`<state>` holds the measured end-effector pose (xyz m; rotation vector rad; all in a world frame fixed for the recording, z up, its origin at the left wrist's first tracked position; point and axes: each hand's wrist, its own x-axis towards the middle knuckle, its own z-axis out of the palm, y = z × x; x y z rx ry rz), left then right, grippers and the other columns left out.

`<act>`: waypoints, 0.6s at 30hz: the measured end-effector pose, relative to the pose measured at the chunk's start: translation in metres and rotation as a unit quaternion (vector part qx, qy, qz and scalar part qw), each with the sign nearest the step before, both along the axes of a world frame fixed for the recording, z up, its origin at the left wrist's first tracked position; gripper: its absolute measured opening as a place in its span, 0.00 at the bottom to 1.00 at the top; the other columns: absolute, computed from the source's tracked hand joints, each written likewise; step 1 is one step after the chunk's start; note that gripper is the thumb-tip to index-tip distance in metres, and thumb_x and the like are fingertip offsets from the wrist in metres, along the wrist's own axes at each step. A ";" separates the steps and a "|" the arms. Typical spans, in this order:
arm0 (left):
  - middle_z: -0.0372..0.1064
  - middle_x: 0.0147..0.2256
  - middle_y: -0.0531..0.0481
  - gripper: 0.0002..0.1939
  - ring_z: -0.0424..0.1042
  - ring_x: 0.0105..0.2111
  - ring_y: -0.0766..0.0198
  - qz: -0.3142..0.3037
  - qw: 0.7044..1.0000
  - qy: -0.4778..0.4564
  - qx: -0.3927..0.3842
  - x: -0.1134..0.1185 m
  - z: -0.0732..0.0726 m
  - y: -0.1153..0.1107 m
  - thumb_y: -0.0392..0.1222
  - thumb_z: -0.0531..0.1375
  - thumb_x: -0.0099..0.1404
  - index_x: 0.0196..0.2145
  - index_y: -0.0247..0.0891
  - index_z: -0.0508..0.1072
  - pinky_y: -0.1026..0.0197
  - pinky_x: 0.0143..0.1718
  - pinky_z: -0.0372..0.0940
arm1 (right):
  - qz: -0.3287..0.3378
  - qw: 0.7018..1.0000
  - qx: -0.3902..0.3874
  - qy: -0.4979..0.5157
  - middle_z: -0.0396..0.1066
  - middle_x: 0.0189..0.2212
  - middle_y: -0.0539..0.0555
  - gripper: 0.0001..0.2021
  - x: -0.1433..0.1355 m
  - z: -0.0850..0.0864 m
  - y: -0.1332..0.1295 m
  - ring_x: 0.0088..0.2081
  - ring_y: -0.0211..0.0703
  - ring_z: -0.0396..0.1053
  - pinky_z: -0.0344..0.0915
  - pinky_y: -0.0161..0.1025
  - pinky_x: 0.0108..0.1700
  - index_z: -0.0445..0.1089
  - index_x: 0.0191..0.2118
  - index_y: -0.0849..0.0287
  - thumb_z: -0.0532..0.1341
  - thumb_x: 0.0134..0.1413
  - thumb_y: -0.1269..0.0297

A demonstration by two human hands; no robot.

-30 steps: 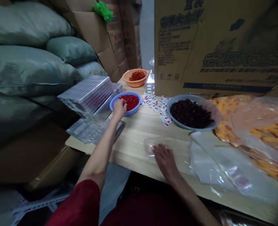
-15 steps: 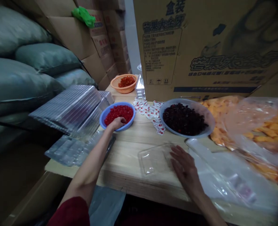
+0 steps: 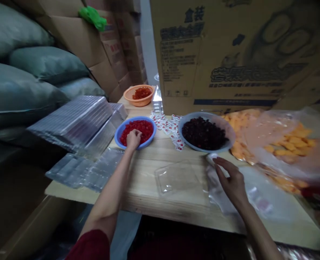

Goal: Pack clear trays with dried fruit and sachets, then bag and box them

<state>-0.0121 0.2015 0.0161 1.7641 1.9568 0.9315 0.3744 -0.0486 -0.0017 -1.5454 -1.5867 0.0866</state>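
Note:
My left hand (image 3: pixel 133 139) is over the blue bowl (image 3: pixel 117 139), fingers bunched together at the small red fruit pieces (image 3: pixel 146 127). What lies between its fingertips is hidden. On the right, my right hand (image 3: pixel 232 177) pinches the upper edge of a clear plastic bag (image 3: pixel 216 191) between thumb and fingers. Between the two hands, a shallow clear plastic box (image 3: pixel 173 178) lies on the wooden table. Just beyond my right hand stands a translucent bowl (image 3: pixel 229 135) of dark dried fruit (image 3: pixel 203 133).
Stacked clear plastic boxes (image 3: pixel 76 115) fill the left side. Small printed sachets (image 3: pixel 171 125) lie between the bowls. An orange basket (image 3: pixel 127 95) stands behind. Orange fruit slices (image 3: pixel 292 141) in plastic lie right. A large carton (image 3: pixel 181 79) blocks the back; sacks (image 3: pixel 48 66) are piled left.
My right hand has left the clear box, moved right and taken hold of the plastic bag's edge. My left hand has risen slightly and closed its fingers over the red fruit.

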 end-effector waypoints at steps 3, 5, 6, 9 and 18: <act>0.76 0.33 0.45 0.07 0.71 0.34 0.62 -0.003 0.998 -0.047 0.046 0.007 0.008 -0.015 0.39 0.59 0.67 0.36 0.32 0.75 0.58 0.42 0.64 | -0.021 0.998 -0.055 0.030 0.77 0.48 0.58 0.14 0.002 0.019 -0.009 0.49 0.54 0.75 0.71 0.56 0.54 0.75 0.48 0.55 0.57 0.66 0.55; 0.76 0.35 0.47 0.09 0.70 0.33 0.64 -0.038 0.994 -0.075 0.066 0.026 0.009 -0.040 0.43 0.60 0.67 0.38 0.33 0.75 0.60 0.40 0.64 | -0.009 0.996 -0.072 0.056 0.76 0.50 0.57 0.14 -0.010 0.026 -0.013 0.50 0.53 0.74 0.71 0.53 0.53 0.74 0.50 0.53 0.57 0.66 0.57; 0.76 0.35 0.48 0.10 0.70 0.32 0.65 -0.074 0.991 -0.094 0.062 0.040 0.007 -0.056 0.45 0.61 0.66 0.38 0.35 0.76 0.62 0.38 0.65 | 0.005 0.995 -0.072 0.066 0.75 0.50 0.57 0.13 -0.019 0.025 -0.015 0.51 0.52 0.74 0.72 0.52 0.53 0.74 0.51 0.53 0.58 0.66 0.58; 0.74 0.28 0.51 0.10 0.68 0.24 0.67 -0.240 0.953 -0.183 -0.031 0.095 -0.014 -0.108 0.47 0.63 0.63 0.34 0.37 0.77 0.64 0.28 0.64 | 0.081 0.992 -0.076 0.054 0.76 0.47 0.58 0.11 -0.054 0.002 -0.016 0.51 0.51 0.73 0.72 0.52 0.52 0.75 0.49 0.53 0.58 0.65 0.62; 0.70 0.23 0.52 0.08 0.66 0.21 0.69 -0.296 0.910 -0.239 -0.165 0.160 -0.061 -0.134 0.43 0.61 0.61 0.31 0.35 0.77 0.65 0.25 0.61 | 0.145 0.981 -0.128 -0.009 0.73 0.52 0.57 0.13 -0.096 -0.055 -0.036 0.59 0.53 0.66 0.66 0.57 0.59 0.75 0.50 0.54 0.59 0.63 0.71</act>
